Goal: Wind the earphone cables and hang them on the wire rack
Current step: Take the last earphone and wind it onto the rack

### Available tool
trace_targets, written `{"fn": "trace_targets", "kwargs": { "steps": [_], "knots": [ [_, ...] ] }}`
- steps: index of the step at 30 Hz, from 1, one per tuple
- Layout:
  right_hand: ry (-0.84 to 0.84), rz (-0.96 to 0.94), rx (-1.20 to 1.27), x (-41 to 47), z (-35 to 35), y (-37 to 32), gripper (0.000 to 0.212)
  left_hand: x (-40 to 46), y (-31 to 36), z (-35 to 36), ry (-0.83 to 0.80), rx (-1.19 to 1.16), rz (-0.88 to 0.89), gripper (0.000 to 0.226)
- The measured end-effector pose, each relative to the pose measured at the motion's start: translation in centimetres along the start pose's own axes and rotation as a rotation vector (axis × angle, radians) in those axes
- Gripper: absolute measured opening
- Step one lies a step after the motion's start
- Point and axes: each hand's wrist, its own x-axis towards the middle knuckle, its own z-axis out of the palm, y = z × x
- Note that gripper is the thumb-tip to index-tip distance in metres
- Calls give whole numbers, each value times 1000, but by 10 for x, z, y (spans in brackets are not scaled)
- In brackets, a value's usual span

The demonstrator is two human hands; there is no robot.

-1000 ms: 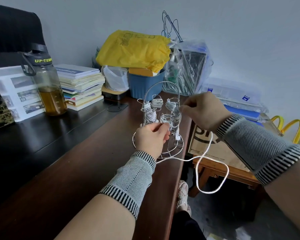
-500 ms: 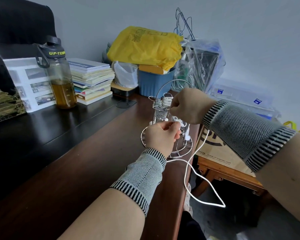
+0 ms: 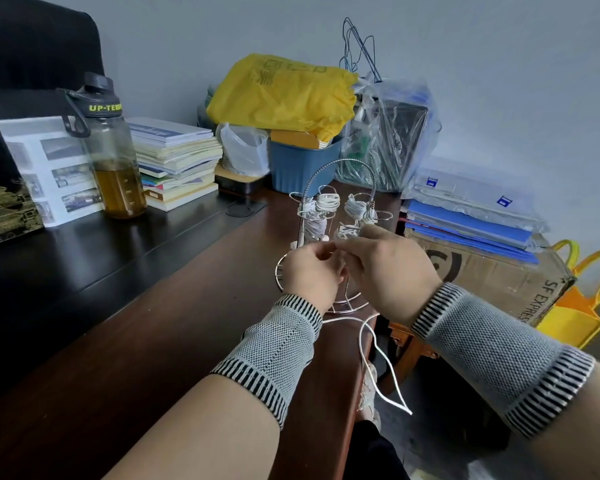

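A chrome wire rack (image 3: 340,166) with an arched handle stands near the right edge of the brown desk (image 3: 153,341). Several wound white earphone bundles (image 3: 328,201) hang on its arms. My left hand (image 3: 310,271) and my right hand (image 3: 392,268) meet in front of the rack's lower part, fingers curled and pinching a white earphone cable (image 3: 378,358). Below my hands the cable's slack drops in a loop past the desk edge. The pinch point itself is hidden between my fingers.
A bottle of amber liquid (image 3: 113,161), a stack of books (image 3: 177,161), a blue bin (image 3: 302,164) under a yellow bag and a clear plastic bag (image 3: 392,133) line the back. Right of the desk stand a cardboard box (image 3: 492,271) with blue folders and an orange-yellow tote (image 3: 575,306).
My right hand has come down from the rack's upper arms to meet the left hand low in front of the rack. The hanging cable loop has shortened and shifted.
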Motion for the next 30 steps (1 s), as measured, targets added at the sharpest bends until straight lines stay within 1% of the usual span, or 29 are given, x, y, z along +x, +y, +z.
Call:
{"fn": "trace_targets", "kwargs": {
  "steps": [2,3,6,8,11,13,17,19,21,24,26,30],
  "knots": [
    [124,52,186,-8,6,6,19,-2,-1,0,-13,-22,4,16],
    [159,82,242,-11,9,8,18,-2,-2,-1,-17,-6,25,18],
    [157,173,325,-14,16,13,19,-4,-2,-3,-19,-2,23,29],
    [152,204,344,-14,19,13,18,-5,0,-3,-1,-42,-8,32],
    [154,202,344,-10,23,8,17,-2,0,-2,43,-79,-48,26],
    [152,200,348,-8,24,6,17,-1,-1,-2,76,-86,-66,26],
    [198,199,369,-14,23,13,15,-3,2,-1,28,-109,-51,28],
    [219,227,371,-21,21,22,13,-4,2,-1,7,-90,-17,21],
    [203,279,368,-28,16,30,12,-4,1,1,4,-72,9,18],
    [136,377,401,-37,10,41,11,-5,1,2,6,-71,26,20],
    [96,460,383,-40,8,50,10,-5,1,2,12,-76,28,20],
    [44,647,341,-33,1,65,16,-4,1,1,16,-71,29,16]
  ]
}}
